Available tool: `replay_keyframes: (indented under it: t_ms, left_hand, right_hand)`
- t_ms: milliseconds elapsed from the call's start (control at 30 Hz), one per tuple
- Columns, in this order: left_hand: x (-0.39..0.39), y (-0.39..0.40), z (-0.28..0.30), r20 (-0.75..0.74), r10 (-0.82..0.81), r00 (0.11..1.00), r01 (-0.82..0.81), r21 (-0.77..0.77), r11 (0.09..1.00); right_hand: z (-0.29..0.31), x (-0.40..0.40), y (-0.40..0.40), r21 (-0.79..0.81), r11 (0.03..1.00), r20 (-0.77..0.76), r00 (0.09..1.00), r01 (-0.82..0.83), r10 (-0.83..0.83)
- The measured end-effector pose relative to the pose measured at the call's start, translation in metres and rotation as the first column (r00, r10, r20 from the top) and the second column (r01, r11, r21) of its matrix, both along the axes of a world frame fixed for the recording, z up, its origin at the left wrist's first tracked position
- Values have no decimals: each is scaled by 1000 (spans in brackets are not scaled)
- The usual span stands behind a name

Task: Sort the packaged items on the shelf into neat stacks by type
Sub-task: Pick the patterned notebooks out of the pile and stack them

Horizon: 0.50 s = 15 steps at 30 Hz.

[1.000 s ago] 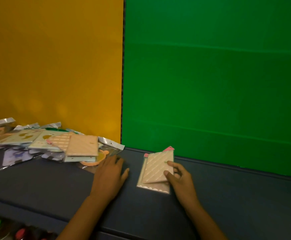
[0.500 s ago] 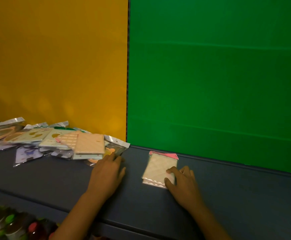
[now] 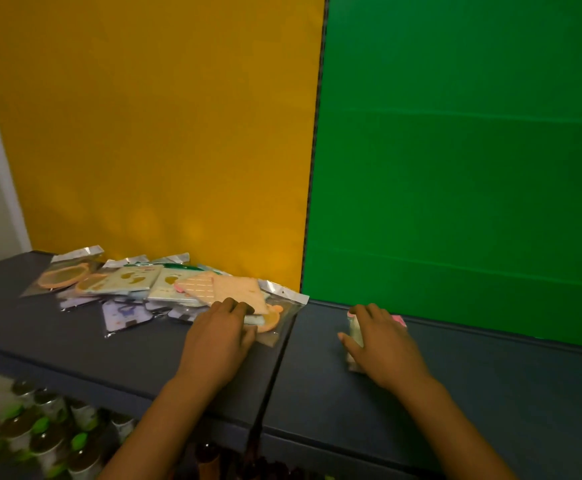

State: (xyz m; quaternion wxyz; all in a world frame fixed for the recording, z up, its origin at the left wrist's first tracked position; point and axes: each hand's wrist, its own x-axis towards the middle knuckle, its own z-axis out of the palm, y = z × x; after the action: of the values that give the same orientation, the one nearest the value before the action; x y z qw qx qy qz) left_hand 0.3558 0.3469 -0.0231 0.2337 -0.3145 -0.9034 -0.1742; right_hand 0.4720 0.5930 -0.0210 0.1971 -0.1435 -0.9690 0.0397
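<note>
packaged items (image 3: 165,289) touched by left hand (image 3: 218,337); right hand (image 3: 383,344) covers small stack (image 3: 354,332).

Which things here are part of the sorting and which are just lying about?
Part of the job:
- heap of packets
- cream packet stack under right hand
- left hand at heap

Lying about:
- capped bottles below shelf

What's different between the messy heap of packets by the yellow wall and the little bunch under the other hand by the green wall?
The scattered heap of clear-wrapped packets mixes several designs, orange, pale green, purple and peach; the small cream-and-pink stack looks like one type. The heap sprawls and overlaps; the stack sits squared up. The left hand touches only the heap's near edge, while the right hand covers most of the stack. Both lie on the dark grey shelf.
</note>
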Motion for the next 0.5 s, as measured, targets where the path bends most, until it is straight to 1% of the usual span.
replay_keyframes:
  t_ms: [133,200,333,400,500]
  left_hand:
    - [-20,-62,8,8,35,999,-36,29,999]
    - [-31,-93,10,14,61,998,-62,39,997]
    - [-50,-150,4,75,90,993,-95,65,993]
    - [-56,-174,0,97,110,989,-116,63,991]
    - [-68,-205,-2,111,147,983,-156,75,985]
  right_hand:
    - [4,-23,-57,-29,999,21,999,-32,32]
    - [8,-37,-85,-32,998,5,999,-54,54]
    - [8,-64,-136,-114,988,-33,995,-102,99]
    - [5,-77,-160,-144,983,-22,994,-113,111]
    - [1,-95,-188,-142,981,3,991,-134,136]
